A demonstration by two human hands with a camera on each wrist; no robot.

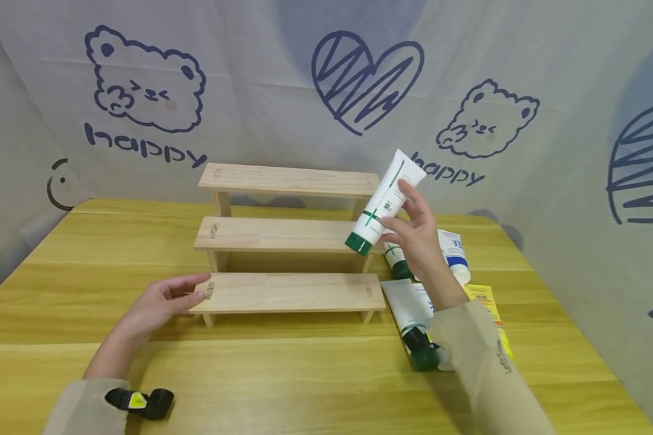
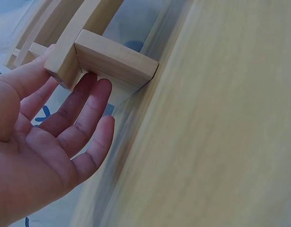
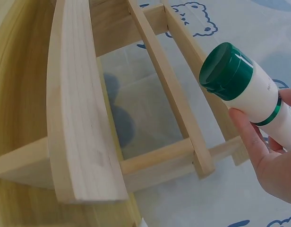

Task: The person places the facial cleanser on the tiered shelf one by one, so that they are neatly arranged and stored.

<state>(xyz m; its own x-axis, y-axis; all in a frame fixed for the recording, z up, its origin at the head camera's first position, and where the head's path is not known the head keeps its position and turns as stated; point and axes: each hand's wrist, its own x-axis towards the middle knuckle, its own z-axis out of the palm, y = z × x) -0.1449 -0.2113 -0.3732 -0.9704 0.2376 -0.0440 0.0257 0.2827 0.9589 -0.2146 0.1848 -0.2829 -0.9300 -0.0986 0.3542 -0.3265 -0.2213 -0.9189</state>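
Observation:
A white squeeze tube (image 1: 382, 202) with a green cap is pinched between the thumb and fingers of my right hand (image 1: 416, 232). It is held tilted, cap down, in front of the right ends of the upper two tiers. In the right wrist view the green cap (image 3: 226, 71) points toward the three-tier wooden stand (image 3: 84, 104). My left hand (image 1: 165, 302) holds the left end of the bottom shelf (image 1: 294, 292), thumb and index finger at its edge. Seen from the left wrist, the other fingers (image 2: 96, 101) curl below the board beside its leg (image 2: 117, 56).
Several more tubes lie right of the stand, partly hidden by my right arm: a white tube with a dark green cap (image 1: 405, 302), a blue-banded white tube (image 1: 453, 251) and a yellow tube (image 1: 487, 302). A printed cloth (image 1: 261, 78) hangs behind the wooden table (image 1: 283, 380).

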